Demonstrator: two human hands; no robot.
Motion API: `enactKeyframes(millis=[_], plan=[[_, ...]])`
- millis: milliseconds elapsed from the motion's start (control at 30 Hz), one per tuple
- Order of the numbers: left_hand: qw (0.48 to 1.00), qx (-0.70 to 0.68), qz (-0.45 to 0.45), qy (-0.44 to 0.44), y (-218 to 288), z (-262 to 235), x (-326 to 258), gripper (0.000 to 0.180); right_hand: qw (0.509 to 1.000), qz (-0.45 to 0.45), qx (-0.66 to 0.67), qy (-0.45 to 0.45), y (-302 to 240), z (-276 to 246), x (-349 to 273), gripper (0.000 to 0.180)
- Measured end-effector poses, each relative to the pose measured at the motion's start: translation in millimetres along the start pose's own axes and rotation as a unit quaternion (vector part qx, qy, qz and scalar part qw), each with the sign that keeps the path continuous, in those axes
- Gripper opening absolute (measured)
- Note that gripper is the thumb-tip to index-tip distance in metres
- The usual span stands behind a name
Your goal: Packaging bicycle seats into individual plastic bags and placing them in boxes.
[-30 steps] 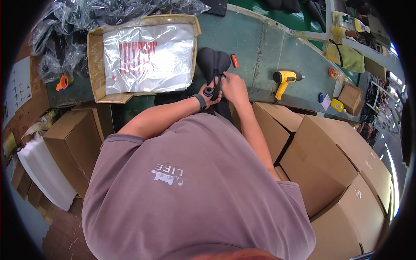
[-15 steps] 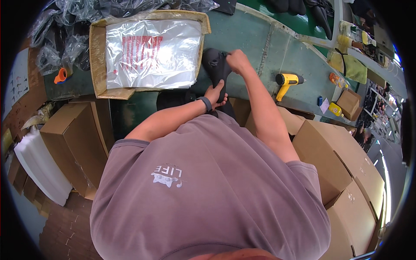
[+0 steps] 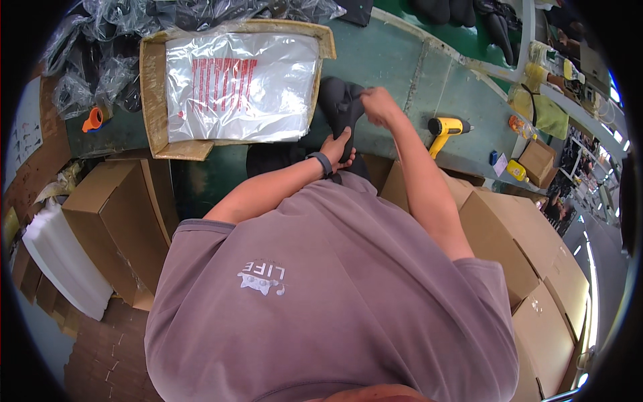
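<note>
A black bicycle saddle [image 3: 343, 115] is held over the near edge of the green workbench, just right of an open carton. My left hand [image 3: 338, 149] is wrapped round its narrow nose, thumb on top. At the wide end, on its right side, my right hand [image 3: 379, 107] is closed in a pinch on the saddle's dark edge. Exactly what those fingertips grip is partly hidden. Silvery plastic bags [image 3: 241, 87] with red print lie stacked in the carton [image 3: 155, 100].
A yellow heat gun [image 3: 447, 132] lies on the workbench [image 3: 388, 50] to the right. Plastic-wrapped black items [image 3: 107, 40] are heaped at the far left, near an orange tape dispenser [image 3: 94, 119]. Cardboard boxes [image 3: 110, 208] stand at left, with more boxes [image 3: 495, 234] at right.
My right hand has shifted slightly right and nearer, still at the saddle's wide end. The saddle has turned a little in my left hand's grip.
</note>
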State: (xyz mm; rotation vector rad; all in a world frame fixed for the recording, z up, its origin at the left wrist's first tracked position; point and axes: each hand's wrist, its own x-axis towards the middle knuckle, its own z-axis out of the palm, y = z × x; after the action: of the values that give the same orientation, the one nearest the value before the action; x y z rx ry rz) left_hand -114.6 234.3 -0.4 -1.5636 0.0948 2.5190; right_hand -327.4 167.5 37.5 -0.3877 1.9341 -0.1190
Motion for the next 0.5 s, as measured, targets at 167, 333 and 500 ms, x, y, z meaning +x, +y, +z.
enactKeyframes(millis=[167, 333, 500], plan=[[1.000, -0.006, -0.002, 0.022, 6.2, -4.6, 2.6, 0.047, 0.982, -0.130, -0.134, 0.016, 23.7, 12.8, -23.6, 0.040], [1.000, 0.013, 0.009, 0.000, 13.6, 10.9, -9.3, 0.047, 0.931, -0.215, -0.216, 0.199, 49.5, 25.0, 54.9, 0.040], [0.997, -0.007, 0.058, -0.047, 22.2, -16.9, -0.3, 0.047, 0.989, -0.126, -0.076, 0.019, 4.2, -24.8, 64.7, 0.042]])
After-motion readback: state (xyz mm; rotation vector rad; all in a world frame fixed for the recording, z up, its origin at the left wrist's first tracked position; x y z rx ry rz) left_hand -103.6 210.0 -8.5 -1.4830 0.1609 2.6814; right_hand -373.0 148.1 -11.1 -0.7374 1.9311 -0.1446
